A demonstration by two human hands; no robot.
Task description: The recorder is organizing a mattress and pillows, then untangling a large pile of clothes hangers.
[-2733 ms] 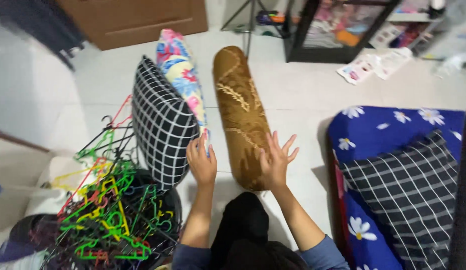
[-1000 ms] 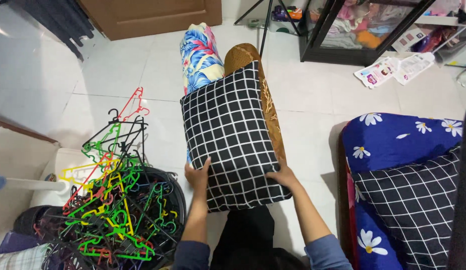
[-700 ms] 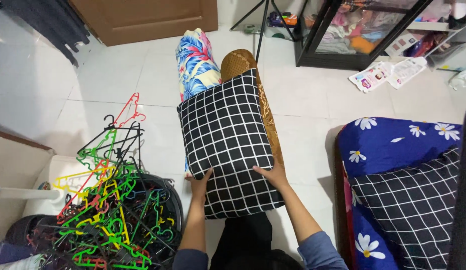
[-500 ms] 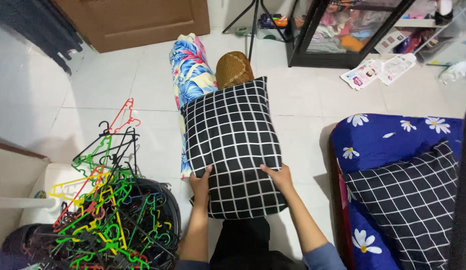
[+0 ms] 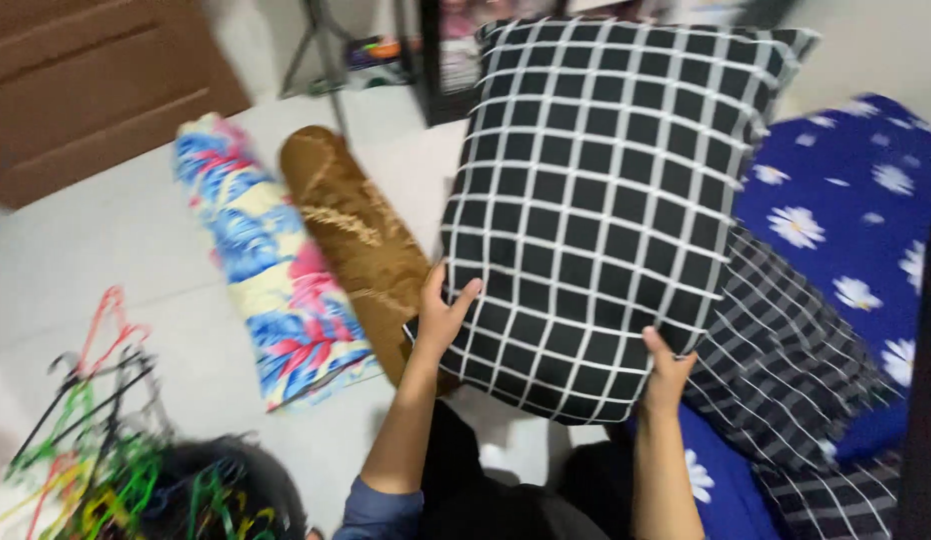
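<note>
A large black cushion with a white grid pattern [image 5: 596, 210] is held up off the floor, filling the upper centre and right of the frame. Its long axis is tilted from the lower left to the upper right, and its far corner is carried over the bedding at the right. It is gripped along its lower edge by both hands: the left hand [image 5: 442, 318] is closed on the lower left corner, with the thumb on the front face and the fingers wrapped behind, and the right hand [image 5: 668, 368] is closed on the lower right corner from beneath. The cushion thus lies up and away from the fingers, with the right hand the nearer to the bedding.

A deep blue cover printed with white daisies [image 5: 866, 190] is seen at the right edge, and a second dark checked cushion [image 5: 786, 350] is laid on it, just below and touching the raised cushion. On the pale tiled floor [image 5: 106, 260] at the centre left, a brown bolster with a gold leaf pattern [image 5: 361, 235] is lying beside a bolster in a blue, pink and cream floral cover [image 5: 266, 270], the two touching along their lengths. A tangle of coloured plastic clothes hangers [image 5: 106, 450] is piled at the lower left, well apart from the hands. Between the raised cushion and the bedding nothing is seen standing in the way.
</note>
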